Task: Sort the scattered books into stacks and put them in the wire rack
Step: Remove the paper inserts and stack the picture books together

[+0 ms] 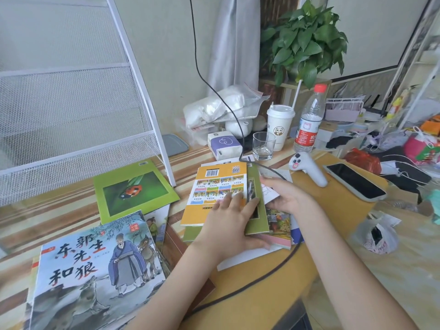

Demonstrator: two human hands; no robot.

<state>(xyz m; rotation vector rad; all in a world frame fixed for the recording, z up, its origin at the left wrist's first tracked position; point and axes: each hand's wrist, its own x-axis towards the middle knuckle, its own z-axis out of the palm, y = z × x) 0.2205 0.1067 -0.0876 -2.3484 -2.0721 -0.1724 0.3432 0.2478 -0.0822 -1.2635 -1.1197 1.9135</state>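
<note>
Two hands meet at one pile: left hand [228, 217] flat on yellow book [215, 194]; right hand [289, 197] grips its edge.

A pale greenish wall [166, 55] runs behind the table [333, 270], whose top shows tan and brown stripes on the left and plain yellow on the right. A grey curtain [234, 39] hangs beside a leafy potted plant [307, 41], and soft daylight fills the cluttered room
</note>
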